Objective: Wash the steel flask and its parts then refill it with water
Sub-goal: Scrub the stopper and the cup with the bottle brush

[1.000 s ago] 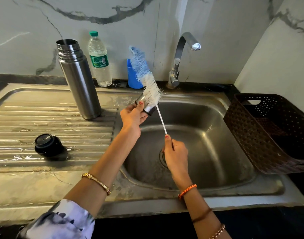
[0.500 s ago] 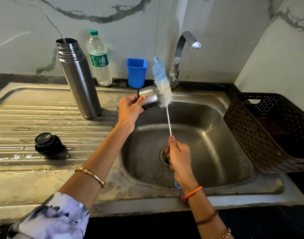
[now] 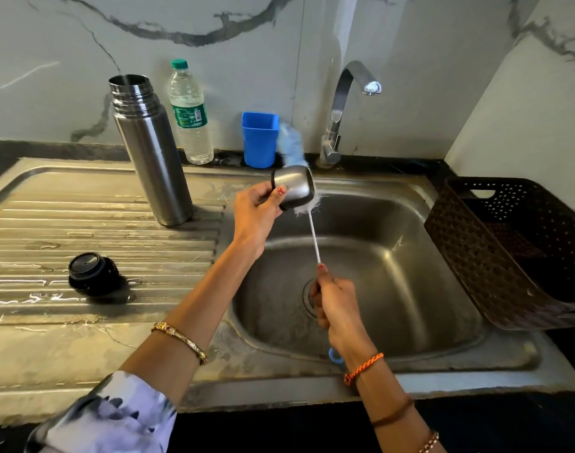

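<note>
Since a second ago you have turned the steel cap over and carried the brush from in front of it to its far side, so its bristles now show behind and under the cap's rim. Nearest you, your right hand (image 3: pixel 336 305) is curled tightly round the thin handle of the bottle brush (image 3: pixel 313 235), over the basin of the sink (image 3: pixel 410 256). Your left hand (image 3: pixel 258 207) pinches the steel cap (image 3: pixel 294 186) between thumb and fingers, above the basin's back left corner. On the draining board to the left the black stopper (image 3: pixel 91 273) lies in a little water, apart from everything else. Further back the flask body (image 3: pixel 150 148) stands upright and open. Behind it are a water bottle (image 3: pixel 189 112) and a blue cup (image 3: pixel 260 138); the tap (image 3: pixel 344 106) seems not to be running. My judgement: you are in the washing stage, on the cap. Whether the stopper and body are washed cannot be told; rinsing, reassembly and refilling remain.
</note>
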